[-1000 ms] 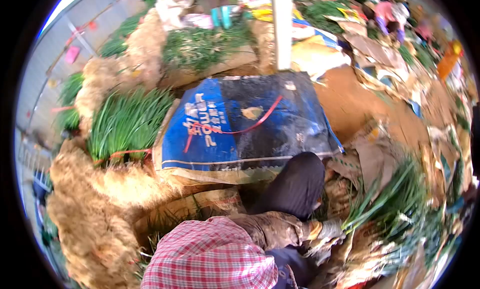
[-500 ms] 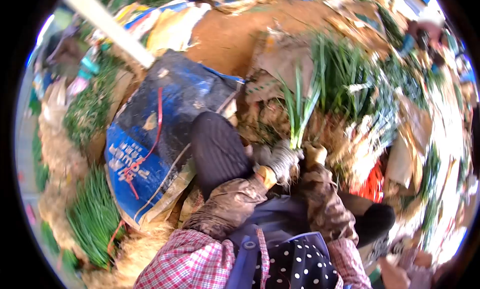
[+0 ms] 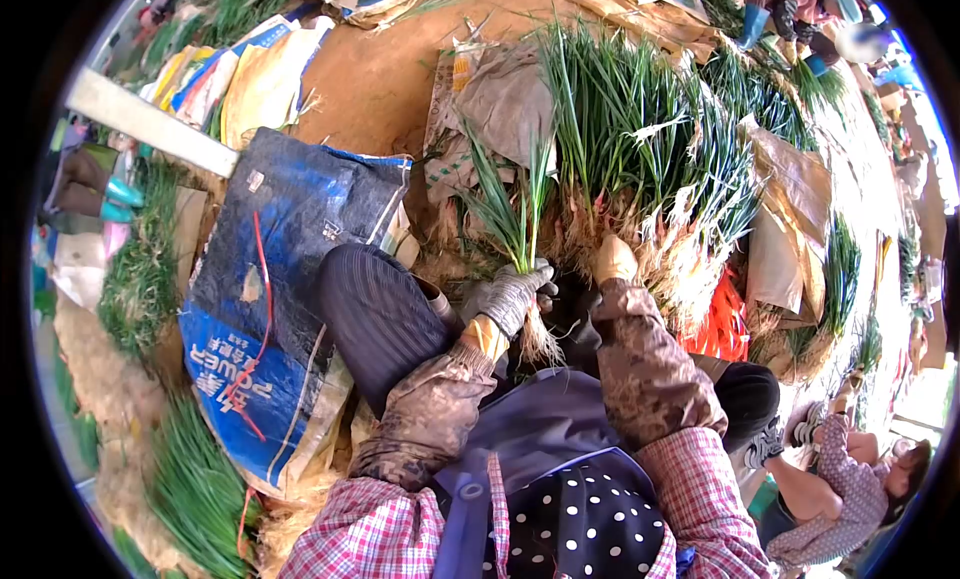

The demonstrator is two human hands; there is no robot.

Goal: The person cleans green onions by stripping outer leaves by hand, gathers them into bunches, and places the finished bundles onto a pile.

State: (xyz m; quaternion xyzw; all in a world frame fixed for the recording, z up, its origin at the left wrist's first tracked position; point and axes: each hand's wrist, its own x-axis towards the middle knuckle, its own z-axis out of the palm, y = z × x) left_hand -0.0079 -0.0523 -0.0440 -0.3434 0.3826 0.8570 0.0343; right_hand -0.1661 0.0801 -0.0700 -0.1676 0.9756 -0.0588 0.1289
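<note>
Scallions (image 3: pixel 523 241) fore-and-aft in left hand (image 3: pixel 508 301), leaves forward, roots back.

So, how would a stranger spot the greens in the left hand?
Find the big blue-and-black sack, then the dark knee beside it. Just right of that knee, the gloved left hand grips the greens. They're only a few stalks, roots dangling, unlike the thick pile beyond.

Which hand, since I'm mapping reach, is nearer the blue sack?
Left: the left hand is beyond the bent knee from the sack; the right hand is farther right.
</note>
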